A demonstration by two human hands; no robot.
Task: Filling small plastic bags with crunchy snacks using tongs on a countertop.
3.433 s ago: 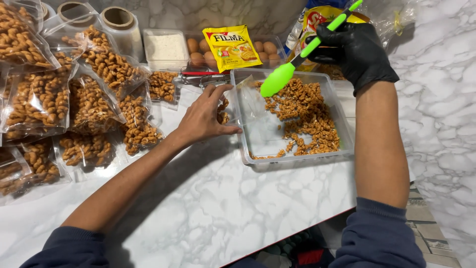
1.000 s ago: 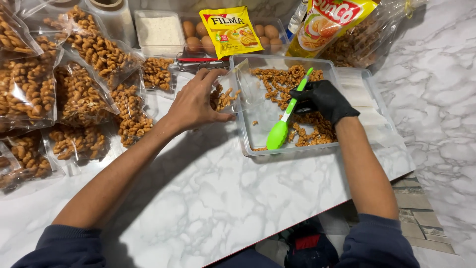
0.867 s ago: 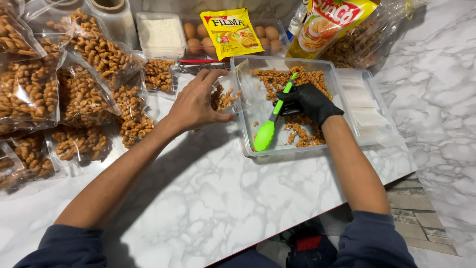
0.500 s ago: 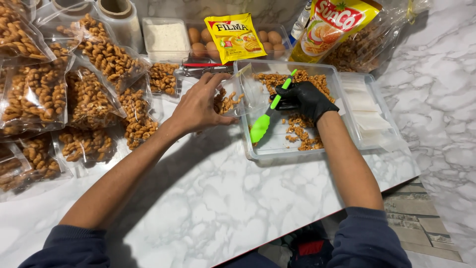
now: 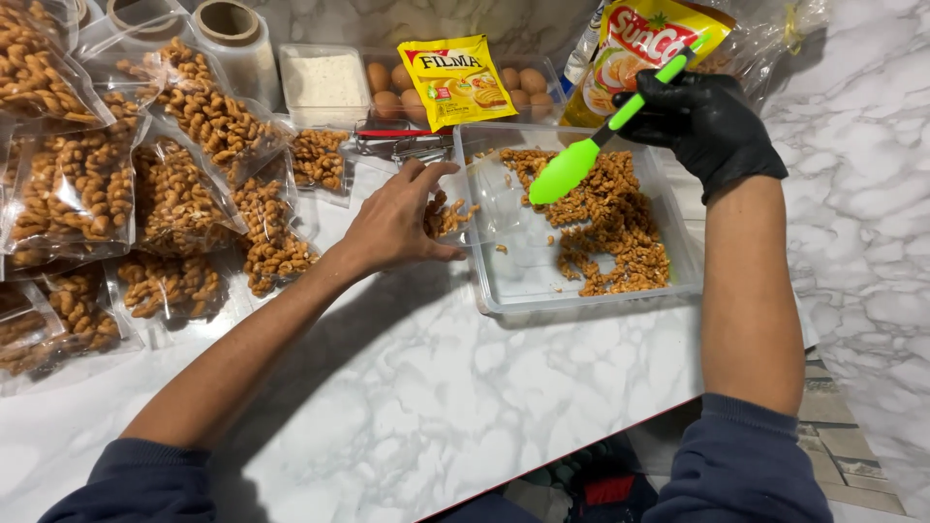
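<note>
Two hands are at work. The right hand (image 5: 702, 121), in one black glove, has its fingers wrapped tight round the handle of a single pair of lime-green tongs (image 5: 601, 131), lifted above the tray with the broad tip pointing down and left. Whether the tongs' tips are apart or pinched cannot be told from here. The bare left hand (image 5: 397, 223) curls loosely round the mouth of one small clear bag (image 5: 455, 208), thumb below and fingers above, holding it against the tray's left wall; a few snacks already sit inside.

One clear plastic tray (image 5: 581, 295), rectangular with rounded corners, holds a loose heap of twisted brown snacks (image 5: 610, 218) gathered toward its right half, the left half nearly bare. To the left, roughly nine filled clear packs (image 5: 174, 199) of the same knobbly, glossy twists lie overlapping. At the back: two rolls of clear wrap (image 5: 228, 29) on cardboard cores, one lidded tub of pale powder (image 5: 325, 82), one clear carton of brown eggs (image 5: 528, 79), one yellow sachet (image 5: 457, 77) and one taller yellow pouch (image 5: 644, 44).

All of it sits on a smooth white marble-pattern tabletop (image 5: 436, 387) with grey veins. Beyond its right edge, the floor shows similar marbling.
</note>
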